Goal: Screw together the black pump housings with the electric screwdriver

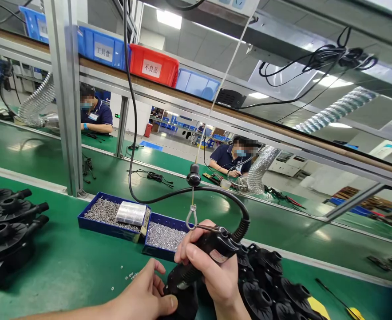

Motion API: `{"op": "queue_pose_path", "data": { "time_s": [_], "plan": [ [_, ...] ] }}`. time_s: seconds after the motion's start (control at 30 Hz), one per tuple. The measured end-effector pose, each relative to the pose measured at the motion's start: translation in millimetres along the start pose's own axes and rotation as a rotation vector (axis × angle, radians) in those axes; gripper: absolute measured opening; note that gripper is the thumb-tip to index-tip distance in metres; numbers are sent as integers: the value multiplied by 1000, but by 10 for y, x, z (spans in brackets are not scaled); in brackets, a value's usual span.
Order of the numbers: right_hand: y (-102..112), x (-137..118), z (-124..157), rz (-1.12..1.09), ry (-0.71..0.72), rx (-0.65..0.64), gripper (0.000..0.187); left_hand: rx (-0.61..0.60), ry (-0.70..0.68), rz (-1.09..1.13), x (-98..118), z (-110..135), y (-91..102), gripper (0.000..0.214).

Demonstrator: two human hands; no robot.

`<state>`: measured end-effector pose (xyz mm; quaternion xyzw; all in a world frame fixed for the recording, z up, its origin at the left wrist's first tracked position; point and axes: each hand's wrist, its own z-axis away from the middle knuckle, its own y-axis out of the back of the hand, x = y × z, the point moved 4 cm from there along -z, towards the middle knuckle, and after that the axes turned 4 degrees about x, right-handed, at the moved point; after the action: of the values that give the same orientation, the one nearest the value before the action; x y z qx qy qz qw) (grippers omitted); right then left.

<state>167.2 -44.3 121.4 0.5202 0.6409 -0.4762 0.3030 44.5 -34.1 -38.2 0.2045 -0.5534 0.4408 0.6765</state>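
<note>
Right hand (217,273) in a firm wraparound grip, left hand (145,289) lower, curled.

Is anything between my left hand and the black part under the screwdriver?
Nothing visible: your left hand touches the black part. The electric screwdriver, held in your right hand, slants above it.

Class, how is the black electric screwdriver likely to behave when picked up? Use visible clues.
The electric screwdriver probably feels stiff, given its solid-looking casing. It may seem light for its size, since a metal clip links it to an overhead cord. Its curving black cable likely bends and trails.
</note>
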Motion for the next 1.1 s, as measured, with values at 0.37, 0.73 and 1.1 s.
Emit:
{"op": "queue_pose_path", "data": {
  "time_s": [0.37, 0.73, 1.1],
  "plan": [
    [-91, 20, 29, 29, -24, -20, 28, -1, -26, -28, 16, 4, -5, 55],
    [-54, 154, 11, -46, -97, -87, 35, 15, -137, -171, -51, 16, -8, 60],
    [-30, 153, 25, -65, -105, -167, 32, -20, -130, -184, 30, 68, 5, 63]
  ]
}}
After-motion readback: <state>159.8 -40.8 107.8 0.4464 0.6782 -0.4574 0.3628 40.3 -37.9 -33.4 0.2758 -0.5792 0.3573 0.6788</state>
